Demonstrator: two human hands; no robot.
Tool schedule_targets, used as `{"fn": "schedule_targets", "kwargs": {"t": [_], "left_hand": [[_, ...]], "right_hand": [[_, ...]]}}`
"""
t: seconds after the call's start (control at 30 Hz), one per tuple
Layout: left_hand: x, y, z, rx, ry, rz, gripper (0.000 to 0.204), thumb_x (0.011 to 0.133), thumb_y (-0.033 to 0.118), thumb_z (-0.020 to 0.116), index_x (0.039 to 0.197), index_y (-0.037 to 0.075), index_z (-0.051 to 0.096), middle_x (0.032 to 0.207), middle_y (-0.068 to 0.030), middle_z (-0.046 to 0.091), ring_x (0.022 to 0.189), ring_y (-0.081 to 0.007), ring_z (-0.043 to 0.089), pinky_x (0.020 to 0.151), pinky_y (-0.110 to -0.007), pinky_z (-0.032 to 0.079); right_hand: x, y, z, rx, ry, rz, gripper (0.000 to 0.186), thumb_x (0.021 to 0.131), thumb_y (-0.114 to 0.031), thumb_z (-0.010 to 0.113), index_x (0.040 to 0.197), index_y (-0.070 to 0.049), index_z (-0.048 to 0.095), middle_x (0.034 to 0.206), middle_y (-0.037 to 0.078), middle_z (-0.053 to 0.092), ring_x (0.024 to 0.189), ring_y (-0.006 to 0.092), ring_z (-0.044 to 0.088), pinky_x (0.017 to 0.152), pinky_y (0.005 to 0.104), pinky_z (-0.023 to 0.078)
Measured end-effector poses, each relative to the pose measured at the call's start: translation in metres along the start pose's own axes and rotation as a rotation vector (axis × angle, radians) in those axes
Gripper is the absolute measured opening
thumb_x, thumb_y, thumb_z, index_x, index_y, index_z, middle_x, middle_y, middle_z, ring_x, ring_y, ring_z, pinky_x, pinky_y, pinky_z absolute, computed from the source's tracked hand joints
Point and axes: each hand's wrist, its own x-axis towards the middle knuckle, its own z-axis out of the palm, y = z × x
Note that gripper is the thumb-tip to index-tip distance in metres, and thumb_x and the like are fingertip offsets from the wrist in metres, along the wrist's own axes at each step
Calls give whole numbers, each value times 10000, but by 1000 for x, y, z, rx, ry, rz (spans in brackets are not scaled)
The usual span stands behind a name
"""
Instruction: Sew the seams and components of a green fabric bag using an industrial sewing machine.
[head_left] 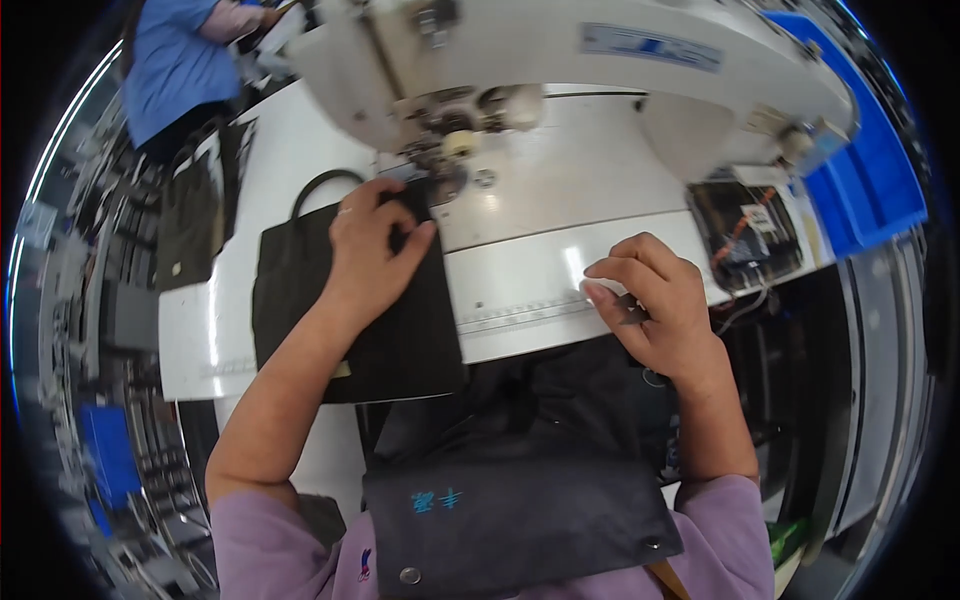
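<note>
A dark fabric bag [400,340] with a looped handle [325,180] lies flat on the white table, its near edge reaching the table's front. My left hand [375,250] rests on the bag's upper part, fingers and thumb apart, fingertips close to the presser area of the sewing machine [455,150]. Over the table to the right, my right hand [660,305] is curled around a small dark metal tool [632,312]; most of it is hidden by the fingers, so its kind is unclear. The needle itself cannot be made out.
A ruler strip [530,312] runs along the table's front edge. Right of the machine bed sits a box of parts under a clear cover [750,235], beside a blue bin [865,190]. More dark fabric pieces [190,225] hang at the left edge. A person in blue [180,70] works beyond.
</note>
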Motion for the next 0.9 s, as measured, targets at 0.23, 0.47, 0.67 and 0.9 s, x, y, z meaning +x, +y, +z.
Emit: {"fn": "schedule_targets", "kwargs": {"t": [0.23,0.47,0.67,0.9], "left_hand": [[-6,9,-11,-28,-64,-133,182,879,203,765,839,62,657,1346,-134,577,1271,-353,506,1068,-462,389],[-7,11,-12,-58,-76,-137,147,833,150,801,837,73,677,1380,-121,573,1275,-341,505,1067,-458,381],[-5,14,-18,-28,-119,-149,156,813,144,816,842,72,680,1385,-106,573,1265,-331,511,1066,-445,381],[-9,14,-22,-137,19,-121,154,782,151,843,808,95,702,1345,-91,574,1275,-304,491,1073,-471,325]], "right_hand": [[85,3,61,-50,-427,-201,204,815,-171,767,986,-90,692,890,94,683,796,322,703,669,431,552],[115,25,96,144,-375,-342,288,796,-145,715,1081,-148,759,921,83,711,818,323,698,693,453,544],[110,21,95,-95,-430,-301,398,771,-135,722,1156,-222,774,833,34,631,732,279,663,627,444,517],[114,30,96,275,-363,-45,219,850,-196,719,1045,-108,766,824,119,687,766,357,681,680,447,532]]}}
